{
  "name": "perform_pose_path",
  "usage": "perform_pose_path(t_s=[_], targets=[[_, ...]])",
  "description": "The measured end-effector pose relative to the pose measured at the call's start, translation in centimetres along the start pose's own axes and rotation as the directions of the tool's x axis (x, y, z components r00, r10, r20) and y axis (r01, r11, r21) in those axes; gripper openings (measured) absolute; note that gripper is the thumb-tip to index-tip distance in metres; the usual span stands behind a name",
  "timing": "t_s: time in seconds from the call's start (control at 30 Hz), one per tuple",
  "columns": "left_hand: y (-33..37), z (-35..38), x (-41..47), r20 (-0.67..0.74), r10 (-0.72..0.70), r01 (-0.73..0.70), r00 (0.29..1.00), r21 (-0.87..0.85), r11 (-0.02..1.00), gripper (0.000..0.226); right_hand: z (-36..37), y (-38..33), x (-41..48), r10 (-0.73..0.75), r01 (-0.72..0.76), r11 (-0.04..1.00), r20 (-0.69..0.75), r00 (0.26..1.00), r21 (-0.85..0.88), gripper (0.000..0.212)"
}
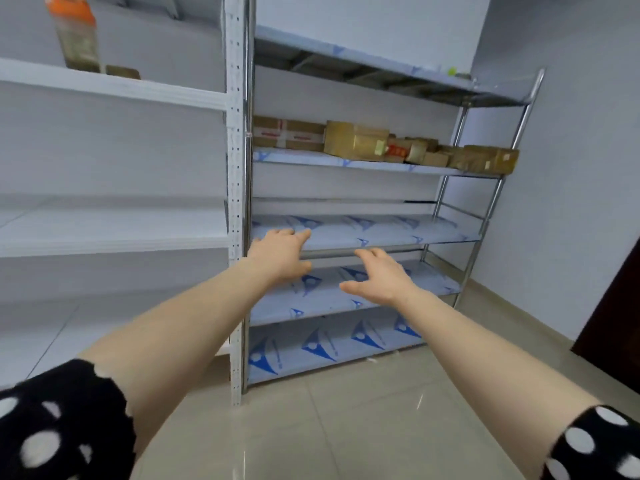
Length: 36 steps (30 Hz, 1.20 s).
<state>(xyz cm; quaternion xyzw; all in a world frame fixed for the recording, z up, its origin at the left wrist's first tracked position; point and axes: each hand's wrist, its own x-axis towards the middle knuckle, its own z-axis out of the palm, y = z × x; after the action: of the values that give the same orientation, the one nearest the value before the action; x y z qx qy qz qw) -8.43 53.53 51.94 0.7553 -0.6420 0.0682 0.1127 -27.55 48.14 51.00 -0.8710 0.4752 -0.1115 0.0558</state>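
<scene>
Head view showed the left hand [280,254] and right hand [379,277] mid-frame, fingers spread wide, holding nothing. Both hung near the metal shelf [398,233] under the cardboard boxes [356,140].

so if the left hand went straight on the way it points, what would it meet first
Likely the film-covered shelf right ahead of the left hand; nothing shows between, though depth is unclear.

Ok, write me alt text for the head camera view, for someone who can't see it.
Two bare arms reach forward, left hand and right hand open and empty, fingers spread, toward a steel rack with blue-printed film on its shelves. Cardboard boxes sit in a row on a higher shelf; a white shelving unit stands beside it.
</scene>
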Motion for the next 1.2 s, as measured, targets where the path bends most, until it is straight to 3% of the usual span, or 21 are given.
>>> perform_pose_path(t_s=[0.27, 0.7, 0.97, 1.2], targets=[[-0.1, 0.5, 16.6, -0.032, -0.015, 0.015, 0.999, -0.023, 1.000, 0.069, -1.7, 5.4, 15.9, -0.005, 0.006, 0.999, -0.039, 0.999, 0.035, 0.081], [5.6, 2.2, 43.1, -0.144, -0.083, 0.093, 0.986, 0.063, 0.994, 0.068, -5.9, 18.7, 41.5, -0.161, 0.167, 0.986, -0.150, 0.975, 0.025, 0.079], [5.9, 2.4, 57.2, -0.194, -0.100, 0.124, 0.976, 0.119, 0.985, 0.065, -7.5, 24.8, 55.5, -0.120, 0.159, 0.971, -0.210, 0.970, 0.179, 0.075], [4.8, 3.7, 68.4, -0.272, -0.033, 0.060, 0.962, 0.092, 0.994, 0.066, -8.0, 28.0, 65.5, -0.069, 0.130, 0.969, -0.274, 0.959, 0.209, 0.073]])
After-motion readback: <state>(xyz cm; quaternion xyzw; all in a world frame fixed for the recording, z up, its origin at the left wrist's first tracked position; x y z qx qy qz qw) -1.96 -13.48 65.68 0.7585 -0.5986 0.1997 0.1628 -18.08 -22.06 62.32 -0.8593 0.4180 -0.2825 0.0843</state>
